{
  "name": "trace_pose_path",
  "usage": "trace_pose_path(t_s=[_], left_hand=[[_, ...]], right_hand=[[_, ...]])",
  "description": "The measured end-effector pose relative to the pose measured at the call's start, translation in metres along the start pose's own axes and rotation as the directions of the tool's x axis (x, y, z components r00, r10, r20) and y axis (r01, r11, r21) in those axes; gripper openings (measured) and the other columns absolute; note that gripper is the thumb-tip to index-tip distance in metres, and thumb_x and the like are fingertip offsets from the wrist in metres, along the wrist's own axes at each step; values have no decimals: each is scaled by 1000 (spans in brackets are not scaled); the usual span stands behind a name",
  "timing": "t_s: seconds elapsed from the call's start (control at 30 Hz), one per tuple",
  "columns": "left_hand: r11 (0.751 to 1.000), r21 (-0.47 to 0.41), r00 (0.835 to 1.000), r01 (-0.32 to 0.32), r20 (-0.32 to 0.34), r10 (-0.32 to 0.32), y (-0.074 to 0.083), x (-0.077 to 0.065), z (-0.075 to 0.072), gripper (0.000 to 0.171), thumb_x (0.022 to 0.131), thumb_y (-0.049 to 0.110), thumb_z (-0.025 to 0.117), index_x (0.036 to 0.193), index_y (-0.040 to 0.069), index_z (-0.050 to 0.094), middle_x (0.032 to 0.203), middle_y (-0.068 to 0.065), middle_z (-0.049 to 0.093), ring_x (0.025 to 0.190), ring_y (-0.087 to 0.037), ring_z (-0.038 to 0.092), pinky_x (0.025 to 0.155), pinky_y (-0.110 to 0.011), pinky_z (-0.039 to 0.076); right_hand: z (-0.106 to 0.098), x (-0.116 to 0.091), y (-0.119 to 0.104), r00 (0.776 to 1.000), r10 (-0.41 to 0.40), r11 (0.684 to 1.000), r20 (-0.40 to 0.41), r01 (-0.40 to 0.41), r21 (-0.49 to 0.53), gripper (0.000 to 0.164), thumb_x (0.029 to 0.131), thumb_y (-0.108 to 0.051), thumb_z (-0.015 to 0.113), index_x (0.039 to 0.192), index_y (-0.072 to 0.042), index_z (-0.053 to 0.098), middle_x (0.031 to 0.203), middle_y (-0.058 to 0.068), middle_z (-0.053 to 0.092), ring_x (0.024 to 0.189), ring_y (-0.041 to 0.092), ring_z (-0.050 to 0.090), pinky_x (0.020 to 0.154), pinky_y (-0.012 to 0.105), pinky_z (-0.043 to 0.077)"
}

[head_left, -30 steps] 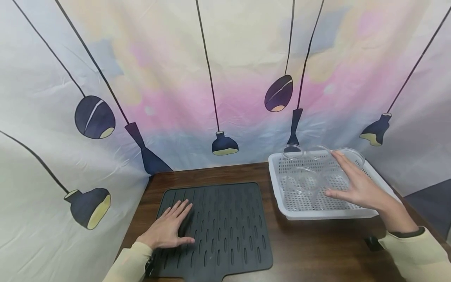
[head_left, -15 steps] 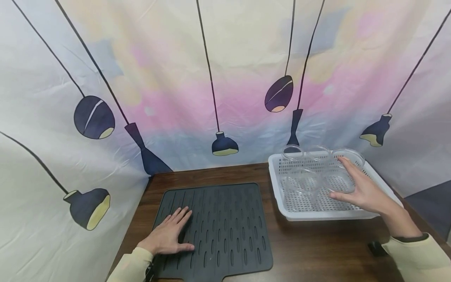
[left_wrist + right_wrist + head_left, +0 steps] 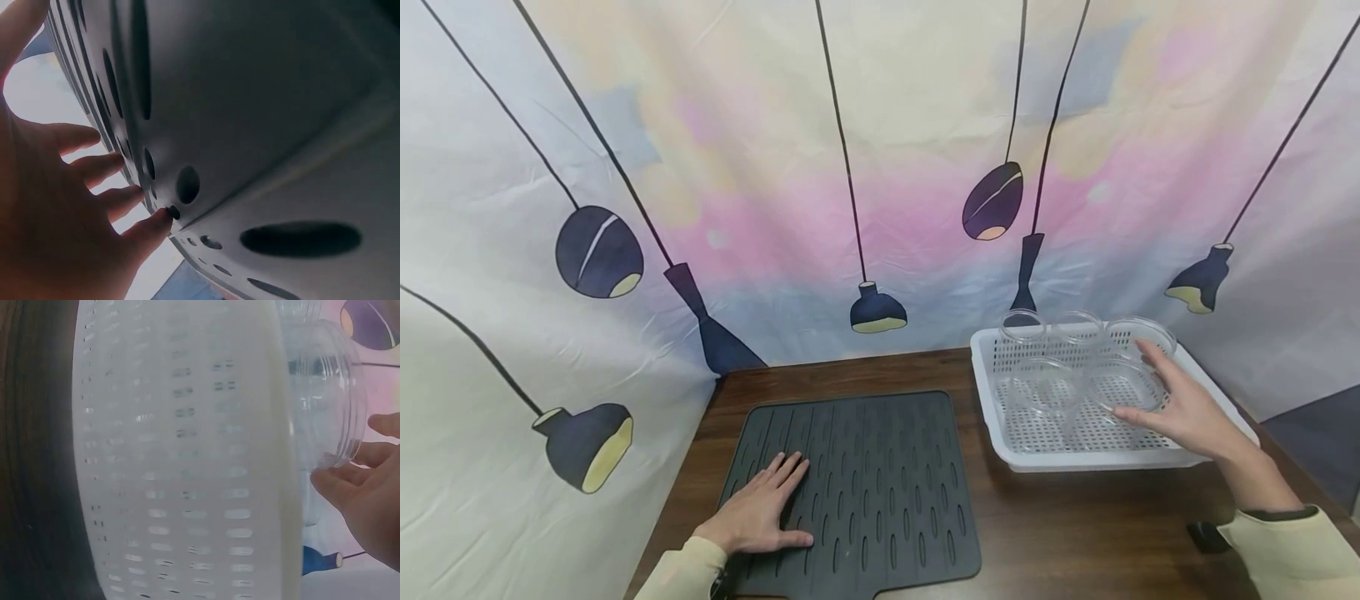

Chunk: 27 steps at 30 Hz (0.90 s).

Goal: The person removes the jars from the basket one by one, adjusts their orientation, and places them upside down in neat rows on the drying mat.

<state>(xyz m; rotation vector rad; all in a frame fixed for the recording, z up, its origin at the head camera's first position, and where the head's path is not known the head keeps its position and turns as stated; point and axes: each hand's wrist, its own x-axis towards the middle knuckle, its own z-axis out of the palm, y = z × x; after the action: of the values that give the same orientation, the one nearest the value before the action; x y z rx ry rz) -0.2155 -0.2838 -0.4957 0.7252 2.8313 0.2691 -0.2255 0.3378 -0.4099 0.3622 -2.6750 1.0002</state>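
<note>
In the head view, my left hand [image 3: 760, 508] rests with spread fingers on the left part of a dark grey ridged drying mat [image 3: 895, 483]. The left wrist view shows its fingertips touching the slotted surface. My right hand [image 3: 1187, 412] is over the right side of a white perforated basket [image 3: 1112, 458], its thumb and fingers spread beside the rim of a clear, round-mouthed jar [image 3: 1123, 383]. Seen from the right wrist, the fingers [image 3: 340, 487] are at the edge of a clear jar's rim [image 3: 356, 394]; whether they press on it is hard to tell.
Several other clear jars [image 3: 1043, 387] stand in the basket. Mat and basket lie on a brown wooden table [image 3: 1037, 533]. A small black object [image 3: 1206, 537] is by the right sleeve. Behind the table hangs a printed cloth [image 3: 925, 167] with lamp drawings.
My right hand has drawn slightly back and to the right, uncovering more of the front-right jar's rim. My left hand has slid a little nearer on the mat.
</note>
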Motion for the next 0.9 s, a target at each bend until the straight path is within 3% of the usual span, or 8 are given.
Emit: trace_pose_path(t_s=[0.2, 0.27, 0.33, 0.43, 0.57, 0.8, 0.9], left_hand=[[1000, 8, 1000, 6, 8, -6, 2, 0, 0, 108, 77, 78, 57, 155, 9, 27, 160, -17, 23, 147, -43, 18, 112, -62, 27], [1000, 12, 1000, 9, 9, -9, 2, 0, 0, 108, 77, 78, 57, 155, 9, 27, 160, -17, 22, 147, -43, 18, 112, -62, 27], [1000, 17, 1000, 11, 8, -11, 3, 0, 0, 109, 77, 79, 57, 155, 9, 27, 160, -17, 22, 147, -43, 18, 112, -62, 27], [1000, 24, 1000, 15, 8, -15, 3, 0, 0, 110, 76, 79, 57, 155, 9, 26, 160, -17, 22, 147, -43, 18, 112, -62, 27], [999, 29, 1000, 15, 11, -16, 3, 0, 0, 111, 75, 80, 57, 155, 9, 26, 160, -17, 23, 147, -43, 18, 112, -62, 27], [1000, 27, 1000, 14, 6, -14, 4, 1, -2, 111, 75, 79, 58, 155, 10, 26, 160, -17, 23, 147, -43, 18, 112, -61, 27], [1000, 15, 1000, 21, 19, -21, 4, 0, 0, 112, 74, 80, 58, 155, 10, 25, 160, -17, 22, 147, -43, 17, 112, -62, 26]], right_hand=[[0, -3, 8, 999, 39, 998, -17, -38, 54, 112, 78, -26, 83, 159, -18, 5, 151, 36, 25, 132, 60, 29, 100, 71, 25], [0, -4, 10, 999, 44, 997, -22, -43, 58, 111, 78, -26, 83, 159, -20, 6, 152, 35, 26, 133, 57, 29, 113, 57, 25], [0, -6, 13, 999, 42, 997, -22, -41, 67, 110, 79, -25, 82, 159, -19, 7, 153, 33, 25, 134, 57, 29, 119, 34, 22], [1, -9, 19, 999, 27, 996, -27, -25, 86, 104, 80, -21, 81, 158, -11, 12, 152, 33, 27, 133, 56, 30, 101, 0, 16], [2, -10, 26, 1000, 7, 994, -19, -4, 110, 99, 80, -16, 80, 155, -3, 17, 150, 33, 29, 134, 54, 28, 90, -8, 16], [3, -11, 33, 999, 16, 988, 50, -23, 152, 105, 81, -14, 79, 158, -9, 7, 155, 32, 20, 136, 55, 24, 93, -4, 15], [4, -11, 35, 998, 1, 989, 66, -10, 149, 106, 81, -14, 80, 157, -8, 7, 151, 34, 26, 141, 38, 32, 89, -4, 21]])
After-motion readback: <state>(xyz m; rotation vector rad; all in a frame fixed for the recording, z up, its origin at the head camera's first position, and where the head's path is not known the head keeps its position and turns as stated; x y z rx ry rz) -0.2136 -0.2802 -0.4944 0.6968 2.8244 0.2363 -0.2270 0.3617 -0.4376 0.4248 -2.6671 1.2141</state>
